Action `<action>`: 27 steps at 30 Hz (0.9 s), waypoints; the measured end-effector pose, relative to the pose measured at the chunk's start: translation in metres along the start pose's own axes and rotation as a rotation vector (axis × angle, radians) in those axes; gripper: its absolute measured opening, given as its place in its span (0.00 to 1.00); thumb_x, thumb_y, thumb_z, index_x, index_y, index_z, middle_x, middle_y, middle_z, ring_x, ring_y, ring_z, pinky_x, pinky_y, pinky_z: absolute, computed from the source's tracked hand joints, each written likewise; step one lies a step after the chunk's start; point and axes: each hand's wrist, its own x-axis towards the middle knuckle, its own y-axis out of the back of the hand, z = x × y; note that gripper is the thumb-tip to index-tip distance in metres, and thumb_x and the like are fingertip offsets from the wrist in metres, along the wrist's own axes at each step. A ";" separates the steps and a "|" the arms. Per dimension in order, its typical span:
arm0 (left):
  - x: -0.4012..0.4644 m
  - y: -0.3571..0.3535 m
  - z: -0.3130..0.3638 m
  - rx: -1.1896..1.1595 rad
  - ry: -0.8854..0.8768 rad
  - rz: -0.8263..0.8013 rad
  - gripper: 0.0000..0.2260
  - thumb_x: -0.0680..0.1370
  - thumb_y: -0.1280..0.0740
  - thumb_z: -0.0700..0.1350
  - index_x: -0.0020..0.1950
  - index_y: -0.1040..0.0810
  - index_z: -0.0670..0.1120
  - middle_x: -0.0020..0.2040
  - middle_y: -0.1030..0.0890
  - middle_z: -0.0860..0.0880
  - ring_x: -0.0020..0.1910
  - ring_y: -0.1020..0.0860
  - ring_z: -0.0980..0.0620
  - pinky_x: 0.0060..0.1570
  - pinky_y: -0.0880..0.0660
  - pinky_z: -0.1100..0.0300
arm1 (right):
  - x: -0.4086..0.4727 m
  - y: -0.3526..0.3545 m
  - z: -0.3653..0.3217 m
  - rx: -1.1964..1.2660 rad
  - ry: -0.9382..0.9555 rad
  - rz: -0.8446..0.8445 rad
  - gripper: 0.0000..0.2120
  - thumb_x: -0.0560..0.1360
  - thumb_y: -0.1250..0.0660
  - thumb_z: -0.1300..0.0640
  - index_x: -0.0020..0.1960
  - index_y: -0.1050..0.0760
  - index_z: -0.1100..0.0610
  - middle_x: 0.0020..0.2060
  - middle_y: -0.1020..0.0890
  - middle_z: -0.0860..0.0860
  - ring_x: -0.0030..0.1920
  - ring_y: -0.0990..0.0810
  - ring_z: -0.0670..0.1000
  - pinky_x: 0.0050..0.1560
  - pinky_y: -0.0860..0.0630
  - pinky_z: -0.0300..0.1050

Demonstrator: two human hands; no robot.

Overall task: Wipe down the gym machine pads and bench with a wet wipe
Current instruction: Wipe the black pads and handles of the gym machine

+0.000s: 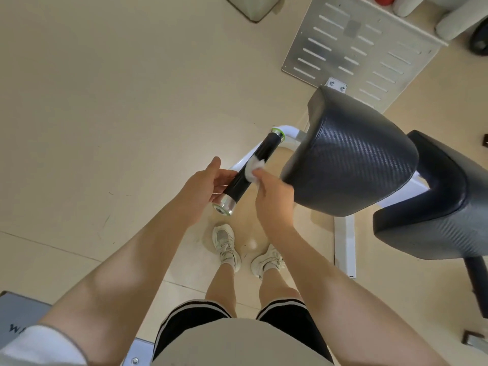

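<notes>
A black handle grip (266, 149) with silver end caps juts from the machine's white frame (289, 132) toward me. My left hand (204, 186) steadies its near end from the left, fingers against the grip. My right hand (273, 196) presses a crumpled white wet wipe (254, 169) onto the middle of the grip. To the right sits a large black textured pad (351, 159), and a second black pad (446, 207) lies beyond it at the right edge.
A perforated metal footplate (356, 46) lies on the beige floor at the top right. A white base bar (344, 247) runs along the floor under the pads. My feet in white trainers (225, 247) stand just below the handle.
</notes>
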 end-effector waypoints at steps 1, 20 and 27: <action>0.000 0.000 0.001 0.004 -0.003 -0.001 0.22 0.82 0.51 0.55 0.48 0.20 0.47 0.49 0.18 0.48 0.50 0.21 0.51 0.57 0.28 0.57 | -0.013 -0.001 0.002 0.004 0.073 -0.009 0.17 0.75 0.44 0.70 0.56 0.22 0.58 0.46 0.18 0.56 0.46 0.20 0.54 0.43 0.31 0.32; -0.060 -0.111 0.088 0.547 -0.644 0.210 0.12 0.77 0.41 0.37 0.58 0.23 0.41 0.68 0.34 0.44 0.67 0.35 0.51 0.52 0.45 0.77 | -0.065 0.190 0.040 1.177 -0.377 0.026 0.12 0.80 0.44 0.58 0.56 0.26 0.62 0.47 0.19 0.54 0.48 0.22 0.50 0.48 0.24 0.41; -0.059 -0.225 0.110 0.725 -0.810 0.013 0.11 0.77 0.40 0.37 0.56 0.22 0.44 0.65 0.30 0.47 0.63 0.30 0.51 0.59 0.40 0.69 | -0.063 0.269 0.097 1.320 -0.423 0.206 0.08 0.80 0.43 0.62 0.50 0.25 0.57 0.42 0.18 0.52 0.42 0.19 0.48 0.43 0.22 0.39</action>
